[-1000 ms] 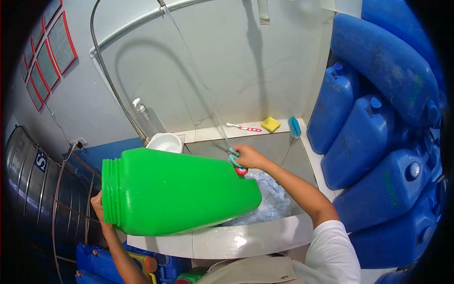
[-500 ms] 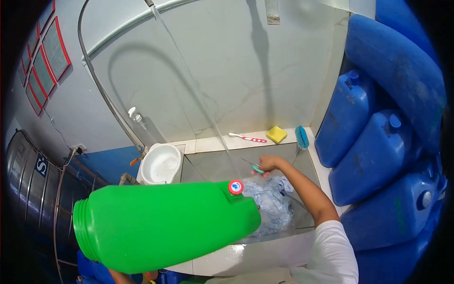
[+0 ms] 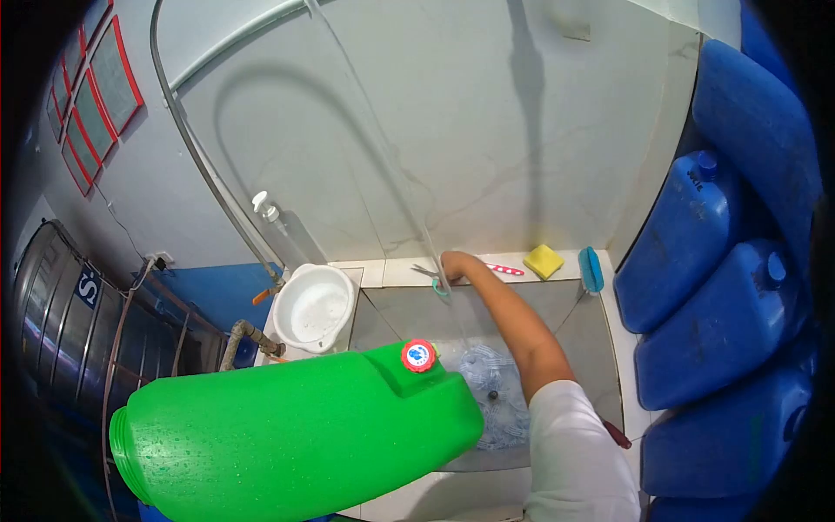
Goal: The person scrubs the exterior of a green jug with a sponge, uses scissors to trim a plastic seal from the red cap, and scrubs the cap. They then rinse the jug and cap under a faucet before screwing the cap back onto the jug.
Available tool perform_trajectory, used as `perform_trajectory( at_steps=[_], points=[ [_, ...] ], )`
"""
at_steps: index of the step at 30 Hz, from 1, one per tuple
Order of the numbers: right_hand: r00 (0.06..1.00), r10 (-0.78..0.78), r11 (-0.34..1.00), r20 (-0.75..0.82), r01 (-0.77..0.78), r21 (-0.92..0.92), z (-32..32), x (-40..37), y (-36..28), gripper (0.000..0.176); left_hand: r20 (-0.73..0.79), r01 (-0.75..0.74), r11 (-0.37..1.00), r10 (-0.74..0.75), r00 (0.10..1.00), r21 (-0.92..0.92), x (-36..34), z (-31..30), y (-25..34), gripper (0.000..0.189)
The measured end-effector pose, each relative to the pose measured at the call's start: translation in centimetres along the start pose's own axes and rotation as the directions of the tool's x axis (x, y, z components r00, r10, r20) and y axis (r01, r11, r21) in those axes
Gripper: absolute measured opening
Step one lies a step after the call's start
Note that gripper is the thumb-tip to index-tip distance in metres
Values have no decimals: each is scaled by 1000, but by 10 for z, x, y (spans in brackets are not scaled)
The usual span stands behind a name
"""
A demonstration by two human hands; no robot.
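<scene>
My right hand point(image 3: 454, 264) is closed around the teal handle of a pair of scissors point(image 3: 442, 288), at the tiled ledge along the back of the basin. The blades point left over the ledge. Beside the hand, a red-and-white toothbrush point(image 3: 504, 270) lies partly hidden behind the wrist. A large green jug point(image 3: 287, 431) with a red cap point(image 3: 418, 356) is tilted on its side across the foreground. My left hand cannot be seen; the jug covers that area. Water streams down past my right hand into the basin point(image 3: 583, 348), where crumpled clear-and-blue plastic point(image 3: 494, 426) lies in water.
A yellow sponge point(image 3: 544, 261) and a blue brush point(image 3: 591, 270) rest on the ledge to the right. At left stand a white basin point(image 3: 314, 306) with suds and a pump bottle point(image 3: 278, 228). Blue jugs point(image 3: 718, 322) are stacked along the right; a metal tank point(image 3: 61, 304) stands far left.
My right hand has moved up and left with the scissors, from above the basin to the ledge. The view has shifted, and the jug appears lower. The left forearm has gone out of sight.
</scene>
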State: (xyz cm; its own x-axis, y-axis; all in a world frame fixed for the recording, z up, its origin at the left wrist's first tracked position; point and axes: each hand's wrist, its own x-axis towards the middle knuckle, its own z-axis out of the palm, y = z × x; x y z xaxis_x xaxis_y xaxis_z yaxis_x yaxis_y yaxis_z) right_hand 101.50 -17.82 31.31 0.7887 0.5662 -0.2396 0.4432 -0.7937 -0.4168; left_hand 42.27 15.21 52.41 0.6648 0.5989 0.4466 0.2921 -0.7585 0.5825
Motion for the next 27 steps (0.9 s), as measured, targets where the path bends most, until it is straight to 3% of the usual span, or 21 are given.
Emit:
perform_trajectory(
  at_steps=[1,2,4,6,9,11,12,14,16,17,19,23,25,27],
  points=[
    [997,-45,999,-69,43,-22,-1,-3,7,19,-2,-3,1000,3,1000,-8,3,5,0,19],
    [942,-30,994,-333,-7,-108,3,-15,17,13,0,-11,1000,11,1000,-14,5,9,-1,19],
    [881,-18,935,-474,-153,-321,13,-55,36,15,1,-30,999,30,1000,-35,7,16,-2,19],
    [799,0,918,-601,-238,-316,34,-78,65,16,3,-58,997,59,998,-48,10,23,-4,20],
    [816,-87,940,-571,-122,-317,32,-122,89,17,-2,-105,992,105,994,-64,14,28,-6,20],
    [693,49,995,-719,-95,-24,22,-160,80,19,-8,-131,989,130,991,-71,14,29,-9,20],
    [695,49,995,-718,-97,-25,11,-185,67,19,-11,-144,986,143,990,-80,16,31,-11,20],
    [773,-13,952,-634,204,230,-20,-252,28,25,-14,-170,982,170,985,-87,18,33,-15,20],
    [888,29,929,-460,145,339,-50,-310,-26,30,-24,-184,978,182,983,-98,19,35,-17,20],
    [887,36,932,-461,137,337,-55,-329,-46,30,-26,-193,976,192,981,-105,20,37,-18,20],
    [772,-390,914,-502,390,-111,-56,-354,-75,30,-31,-215,969,212,977,-120,22,41,-21,20],
    [814,-440,894,-380,353,-277,-45,-366,-108,29,-47,-252,957,247,968,-141,25,44,-23,21],
    [730,-490,863,-476,327,-385,-51,-375,-124,30,-62,-263,953,257,964,-148,25,42,-26,21],
    [726,-525,833,-445,330,-444,-47,-366,-124,33,-66,-271,950,263,962,-153,26,43,-27,21]
  ],
)
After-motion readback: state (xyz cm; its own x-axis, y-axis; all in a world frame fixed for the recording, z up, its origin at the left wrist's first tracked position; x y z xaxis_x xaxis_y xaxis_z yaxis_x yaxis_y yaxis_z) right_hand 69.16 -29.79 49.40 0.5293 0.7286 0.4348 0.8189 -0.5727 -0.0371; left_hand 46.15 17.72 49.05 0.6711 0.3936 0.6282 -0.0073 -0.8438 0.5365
